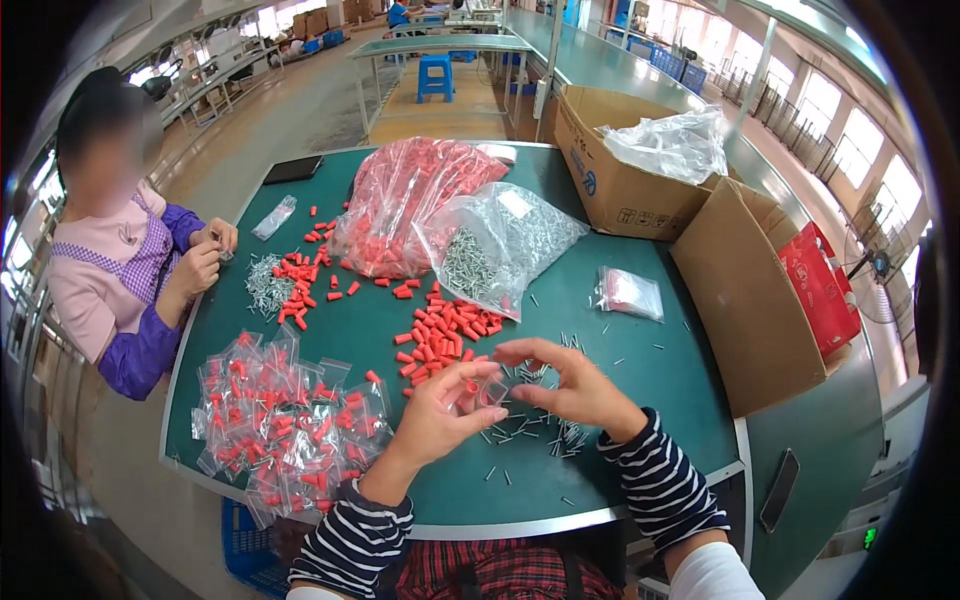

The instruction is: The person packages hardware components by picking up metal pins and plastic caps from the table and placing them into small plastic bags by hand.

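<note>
My left hand (445, 412) has its fingers closed on a small clear plastic bag (488, 392). Something red shows in or behind that bag. Just to the right, my right hand (572, 385) has thumb and fingers curved apart close to the bag's edge, with nothing visible between them. Beyond my hands lies a pile of red plastic caps (440, 335). Loose metal screws (522, 425) are scattered under and around my right hand, partly hidden by it. Filled small bags with red caps (285, 425) are heaped left of my left hand.
A large bag of red caps (405, 200) and a clear bag of screws (500, 250) lie at the back. Cardboard boxes (745, 300) stand right. A stack of flat bags (630, 293) lies before them. A co-worker (110, 240) handles something small at left, near another screw pile (270, 287).
</note>
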### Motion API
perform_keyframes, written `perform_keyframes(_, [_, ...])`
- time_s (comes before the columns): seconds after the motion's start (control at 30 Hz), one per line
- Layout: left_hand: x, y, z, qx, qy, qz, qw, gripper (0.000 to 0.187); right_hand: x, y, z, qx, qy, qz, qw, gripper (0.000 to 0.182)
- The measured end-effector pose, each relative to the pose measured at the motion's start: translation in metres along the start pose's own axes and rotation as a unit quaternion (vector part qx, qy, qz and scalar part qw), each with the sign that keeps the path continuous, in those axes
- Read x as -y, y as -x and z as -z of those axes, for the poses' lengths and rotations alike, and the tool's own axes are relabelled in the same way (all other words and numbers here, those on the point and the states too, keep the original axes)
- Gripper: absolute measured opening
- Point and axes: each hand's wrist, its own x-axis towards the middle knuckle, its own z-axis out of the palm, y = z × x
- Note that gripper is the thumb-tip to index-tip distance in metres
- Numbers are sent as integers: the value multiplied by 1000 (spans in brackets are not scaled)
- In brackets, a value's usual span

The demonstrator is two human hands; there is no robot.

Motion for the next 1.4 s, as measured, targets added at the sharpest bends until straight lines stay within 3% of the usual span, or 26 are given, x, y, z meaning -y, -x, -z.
perform_keyframes(0.13, [9, 0, 1, -11, -92, 0, 996, 53, -21, 7, -15, -75, -87, -53, 992, 32])
perform_keyframes(0.23, [4, -2, 1, -68, -23, -1, 997, 52, -22, 6, -15, -111, -49, -120, 985, 17])
perform_keyframes(0.33, [3, -2, 5, -25, -6, -7, 1000, 51, -23, 6, -19, -106, 17, -90, 990, 18])
perform_keyframes(0.43, [2, -1, 10, -64, -81, -14, 995, 49, -39, -2, -23, -98, 156, 27, 983, 20])
perform_keyframes(0.5, [1, -3, 12, -104, -90, -49, 989, 47, -44, -11, -29, -88, 186, 66, 976, 20])
perform_keyframes(0.57, [-9, -1, 13, -93, -123, -21, 988, 47, -47, -24, -35, -72, 224, 108, 966, 16])
perform_keyframes(0.67, [-12, -1, 14, -83, -144, 5, 986, 49, -56, -33, -45, -46, 278, 77, 956, 11])
perform_keyframes(0.8, [-9, -1, 16, -82, -132, 2, 988, 51, -49, -32, -39, -18, 275, 20, 961, 15])
perform_keyframes(0.97, [-7, -1, 13, -65, -154, 3, 986, 52, 2, -18, -12, -77, 129, 83, 985, 16])
perform_keyframes(1.07, [-8, -1, 10, -59, -141, 13, 988, 53, 26, -12, -10, -59, 143, 135, 979, 16])
perform_keyframes(1.23, [-7, -2, 8, -41, -99, 3, 994, 53, 28, -8, -17, -48, 133, 162, 977, 34])
perform_keyframes(1.4, [-14, 1, 12, 20, -57, 14, 998, 53, -2, 5, -9, -24, -4, 27, 999, 44])
